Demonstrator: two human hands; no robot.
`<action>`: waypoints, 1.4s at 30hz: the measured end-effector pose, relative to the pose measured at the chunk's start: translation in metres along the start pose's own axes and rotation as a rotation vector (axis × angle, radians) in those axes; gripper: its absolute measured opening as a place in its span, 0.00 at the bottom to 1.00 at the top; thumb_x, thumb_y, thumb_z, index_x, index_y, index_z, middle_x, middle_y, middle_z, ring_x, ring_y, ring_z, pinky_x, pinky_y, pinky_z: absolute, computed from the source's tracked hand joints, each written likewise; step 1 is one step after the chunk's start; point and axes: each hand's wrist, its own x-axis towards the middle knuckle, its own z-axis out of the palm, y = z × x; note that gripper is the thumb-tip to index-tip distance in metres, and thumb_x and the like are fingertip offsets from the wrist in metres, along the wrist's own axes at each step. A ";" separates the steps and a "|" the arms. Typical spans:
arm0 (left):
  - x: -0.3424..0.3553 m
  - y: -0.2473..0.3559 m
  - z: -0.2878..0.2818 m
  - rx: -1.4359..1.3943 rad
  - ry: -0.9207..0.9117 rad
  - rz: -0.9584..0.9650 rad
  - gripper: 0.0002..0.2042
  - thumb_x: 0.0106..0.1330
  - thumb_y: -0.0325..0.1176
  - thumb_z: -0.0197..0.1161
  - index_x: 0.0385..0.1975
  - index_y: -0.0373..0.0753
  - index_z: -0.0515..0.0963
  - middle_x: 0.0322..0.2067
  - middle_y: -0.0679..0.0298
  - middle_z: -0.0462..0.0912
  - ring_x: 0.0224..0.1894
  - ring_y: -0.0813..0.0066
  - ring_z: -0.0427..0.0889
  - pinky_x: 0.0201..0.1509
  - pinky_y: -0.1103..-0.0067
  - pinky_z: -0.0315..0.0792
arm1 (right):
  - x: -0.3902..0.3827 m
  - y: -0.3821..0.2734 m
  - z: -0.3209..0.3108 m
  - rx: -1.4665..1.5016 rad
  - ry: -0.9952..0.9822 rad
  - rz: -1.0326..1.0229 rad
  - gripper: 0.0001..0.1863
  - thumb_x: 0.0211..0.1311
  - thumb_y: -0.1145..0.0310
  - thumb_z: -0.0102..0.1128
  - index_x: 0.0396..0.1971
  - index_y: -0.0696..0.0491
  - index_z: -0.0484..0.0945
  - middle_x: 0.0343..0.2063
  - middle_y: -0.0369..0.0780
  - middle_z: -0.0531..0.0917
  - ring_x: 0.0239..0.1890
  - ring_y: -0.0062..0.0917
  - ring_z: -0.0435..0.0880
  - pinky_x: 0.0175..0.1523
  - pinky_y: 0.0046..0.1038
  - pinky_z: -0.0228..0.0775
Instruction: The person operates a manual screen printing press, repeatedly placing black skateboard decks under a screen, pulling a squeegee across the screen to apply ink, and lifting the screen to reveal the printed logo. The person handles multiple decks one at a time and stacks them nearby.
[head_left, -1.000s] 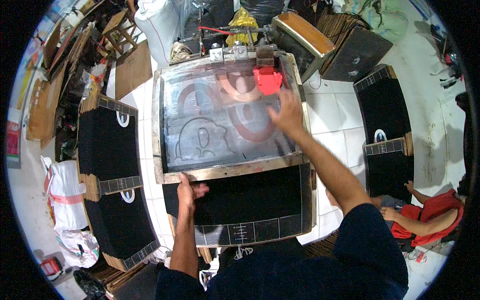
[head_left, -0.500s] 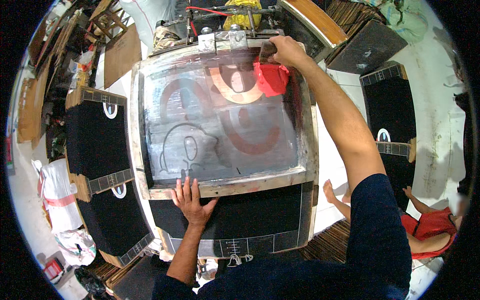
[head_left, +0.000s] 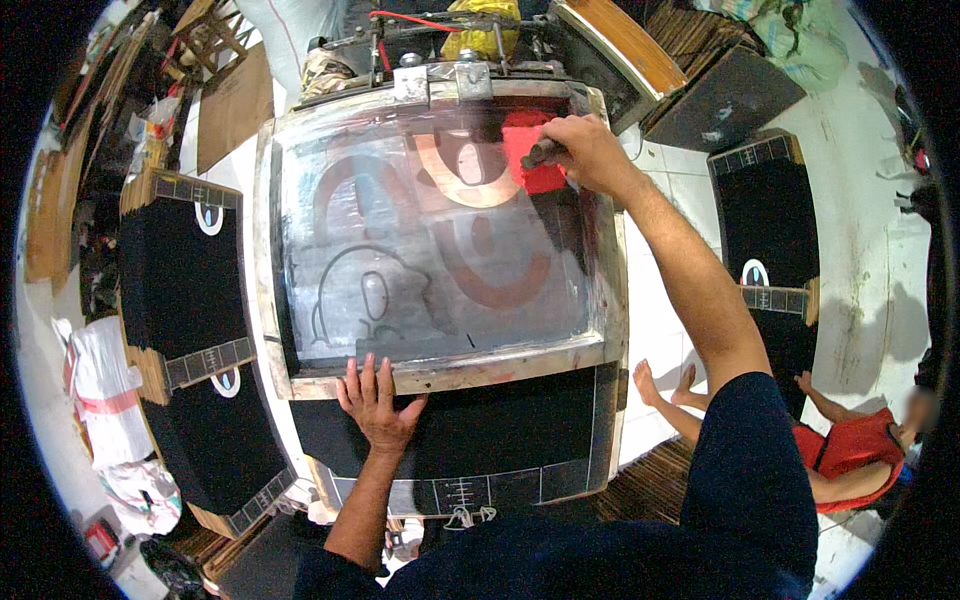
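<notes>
A wooden-framed printing screen [head_left: 500,362] lies in front of me over a board with black fabric [head_left: 470,430]. Its mesh carries eye-like shapes and a rounded outline figure. My right hand [head_left: 592,155] grips the dark handle of a squeegee [head_left: 541,153] over the upper right of the mesh, where bright red ink [head_left: 546,183] is spread. The squeegee's lower edge is hard to make out behind the hand. Fingers spread, my left hand [head_left: 380,408] rests on the near bar of the frame.
Metal clamps [head_left: 474,82] hold the screen's far bar. Boards with black fabric [head_left: 190,270] stand at left, and more black fabric [head_left: 770,220] at right. A person in red [head_left: 850,450] sits at lower right. White sacks [head_left: 105,390] lie at far left.
My right hand has brought the squeegee nearer to me, over the red ink. My left hand keeps its place on the frame. The whole view has shifted slightly left.
</notes>
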 end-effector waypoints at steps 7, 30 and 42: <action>0.000 -0.003 -0.001 0.017 0.002 0.017 0.37 0.56 0.58 0.73 0.64 0.43 0.77 0.69 0.60 0.72 0.76 0.51 0.61 0.78 0.48 0.45 | 0.051 0.021 0.023 -0.186 0.226 0.276 0.21 0.50 0.72 0.70 0.48 0.52 0.79 0.42 0.47 0.86 0.49 0.46 0.84 0.52 0.45 0.75; 0.051 0.007 -0.056 -0.190 -0.002 0.141 0.25 0.40 0.35 0.80 0.43 0.41 0.85 0.40 0.64 0.83 0.43 0.60 0.77 0.53 0.63 0.65 | -0.009 -0.013 -0.013 0.117 0.093 0.149 0.21 0.49 0.75 0.72 0.46 0.52 0.79 0.42 0.47 0.86 0.49 0.47 0.85 0.53 0.45 0.77; 0.053 0.013 -0.066 -0.175 -0.052 0.092 0.26 0.39 0.34 0.79 0.44 0.41 0.85 0.41 0.65 0.84 0.44 0.62 0.78 0.55 0.63 0.65 | 0.086 0.069 0.003 0.168 -0.097 0.115 0.31 0.51 0.67 0.77 0.58 0.51 0.78 0.50 0.49 0.85 0.55 0.45 0.84 0.59 0.41 0.77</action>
